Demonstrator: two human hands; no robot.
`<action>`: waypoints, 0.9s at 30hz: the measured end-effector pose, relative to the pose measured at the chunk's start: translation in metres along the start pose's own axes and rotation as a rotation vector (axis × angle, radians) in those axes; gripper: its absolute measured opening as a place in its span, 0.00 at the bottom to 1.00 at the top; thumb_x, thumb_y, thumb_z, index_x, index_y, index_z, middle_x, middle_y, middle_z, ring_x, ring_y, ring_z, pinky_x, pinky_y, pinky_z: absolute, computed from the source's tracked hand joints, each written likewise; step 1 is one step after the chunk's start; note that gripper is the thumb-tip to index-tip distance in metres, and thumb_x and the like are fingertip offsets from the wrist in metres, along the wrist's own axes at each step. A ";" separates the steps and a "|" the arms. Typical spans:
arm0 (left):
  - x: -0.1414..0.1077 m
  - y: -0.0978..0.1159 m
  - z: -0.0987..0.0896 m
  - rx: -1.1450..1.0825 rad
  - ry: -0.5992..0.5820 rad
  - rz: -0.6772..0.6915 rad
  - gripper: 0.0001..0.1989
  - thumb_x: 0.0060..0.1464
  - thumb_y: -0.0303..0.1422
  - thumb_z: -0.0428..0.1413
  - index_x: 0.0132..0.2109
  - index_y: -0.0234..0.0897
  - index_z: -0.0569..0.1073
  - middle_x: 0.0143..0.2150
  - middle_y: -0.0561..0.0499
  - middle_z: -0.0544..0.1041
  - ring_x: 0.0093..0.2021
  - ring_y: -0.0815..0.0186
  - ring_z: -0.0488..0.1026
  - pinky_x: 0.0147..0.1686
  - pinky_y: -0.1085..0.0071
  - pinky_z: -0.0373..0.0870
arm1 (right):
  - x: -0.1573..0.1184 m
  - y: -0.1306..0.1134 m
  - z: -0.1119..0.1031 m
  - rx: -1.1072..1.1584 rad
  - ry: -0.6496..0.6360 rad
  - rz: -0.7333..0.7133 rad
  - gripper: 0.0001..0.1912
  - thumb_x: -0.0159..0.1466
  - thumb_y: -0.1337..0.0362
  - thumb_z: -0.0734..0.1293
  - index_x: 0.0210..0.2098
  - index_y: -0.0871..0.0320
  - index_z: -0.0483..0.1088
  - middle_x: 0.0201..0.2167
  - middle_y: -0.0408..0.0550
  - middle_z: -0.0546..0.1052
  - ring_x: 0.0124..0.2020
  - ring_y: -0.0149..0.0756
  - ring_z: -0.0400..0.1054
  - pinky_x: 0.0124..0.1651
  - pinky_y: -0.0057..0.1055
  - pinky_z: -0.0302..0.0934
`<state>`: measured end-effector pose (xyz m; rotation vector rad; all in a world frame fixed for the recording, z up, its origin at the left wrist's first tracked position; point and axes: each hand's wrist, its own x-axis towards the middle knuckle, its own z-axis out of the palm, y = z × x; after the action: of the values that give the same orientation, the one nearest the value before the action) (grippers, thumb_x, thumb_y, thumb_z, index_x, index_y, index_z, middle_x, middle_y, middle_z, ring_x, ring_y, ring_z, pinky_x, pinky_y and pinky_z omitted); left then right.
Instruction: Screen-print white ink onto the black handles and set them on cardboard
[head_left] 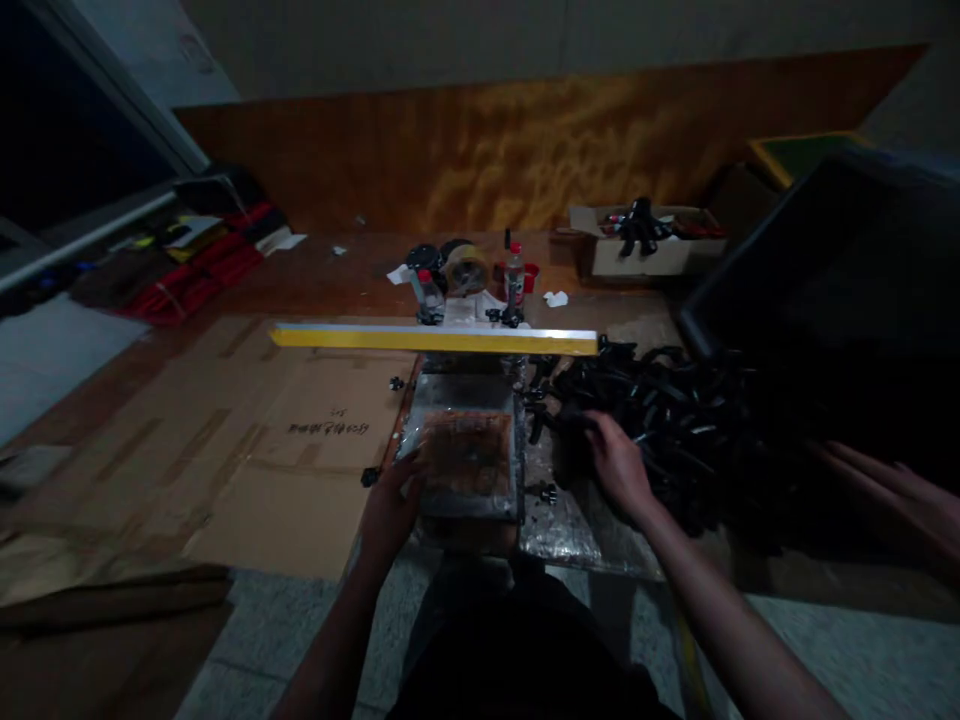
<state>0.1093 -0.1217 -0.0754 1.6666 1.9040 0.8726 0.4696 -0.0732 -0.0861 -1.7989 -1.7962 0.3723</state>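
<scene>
The person's left hand sits at the lower centre of the frame, with its fingers against the left edge of a transparent plastic bag of orange-brown contents; whether it is gripping the bag or only resting there, the dim picture does not show. The bag lies at the centre of the frame on a grey metal plate. The right hand reaches right of centre into a heap of black plastic pieces, its fingers among them, though the dark hides whether it has closed on one. A crinkled plastic sheet lies under the heap's near edge, just right of the plate. At the right edge, a second person's hand lies apart from the person's own, near the heap. Just beyond the plate, a yellow-and-silver straightedge runs across the frame, with two plastic bottles and a roll of packing tape behind it on a wooden workbench. A cardboard box holding black parts stands at the upper right, and flattened cardboard covers the bench left of the plate.
</scene>
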 end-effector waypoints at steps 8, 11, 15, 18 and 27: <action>0.075 -0.019 -0.042 -0.163 0.056 0.067 0.17 0.58 0.42 0.53 0.47 0.38 0.79 0.49 0.45 0.81 0.50 0.59 0.77 0.54 0.61 0.71 | 0.006 -0.124 0.122 -0.110 -0.377 -0.384 0.24 0.63 0.74 0.60 0.55 0.53 0.74 0.53 0.51 0.75 0.55 0.43 0.66 0.56 0.38 0.62; 0.108 -0.018 -0.064 -0.171 0.067 0.151 0.17 0.59 0.42 0.53 0.44 0.37 0.80 0.46 0.47 0.82 0.48 0.60 0.77 0.50 0.65 0.72 | 0.015 -0.132 0.126 -0.246 -0.378 -0.344 0.22 0.62 0.72 0.64 0.54 0.53 0.76 0.50 0.53 0.76 0.55 0.48 0.64 0.56 0.43 0.60; 0.142 0.001 -0.085 -0.292 0.100 0.163 0.17 0.58 0.42 0.54 0.46 0.36 0.78 0.38 0.49 0.81 0.38 0.65 0.77 0.40 0.71 0.73 | 0.014 -0.143 0.122 -0.308 -0.342 -0.301 0.20 0.65 0.67 0.64 0.56 0.53 0.74 0.52 0.56 0.75 0.55 0.48 0.66 0.56 0.43 0.61; 0.157 0.028 -0.085 -0.556 0.057 0.167 0.21 0.61 0.48 0.50 0.43 0.34 0.76 0.26 0.52 0.76 0.25 0.69 0.71 0.28 0.74 0.69 | 0.013 -0.157 0.132 -0.226 -0.293 -0.377 0.24 0.70 0.61 0.61 0.65 0.56 0.64 0.63 0.57 0.67 0.64 0.47 0.59 0.65 0.47 0.54; 0.121 0.032 -0.077 -0.623 -0.137 0.057 0.29 0.63 0.52 0.41 0.46 0.36 0.77 0.40 0.46 0.80 0.41 0.62 0.76 0.43 0.65 0.74 | 0.001 -0.119 0.089 -0.206 -0.274 -0.521 0.14 0.69 0.64 0.61 0.44 0.58 0.78 0.40 0.47 0.82 0.45 0.34 0.76 0.47 0.31 0.71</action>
<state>0.0582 -0.0124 0.0086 1.3528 1.3088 1.1882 0.3214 -0.0624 -0.0906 -1.3738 -2.4842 0.2377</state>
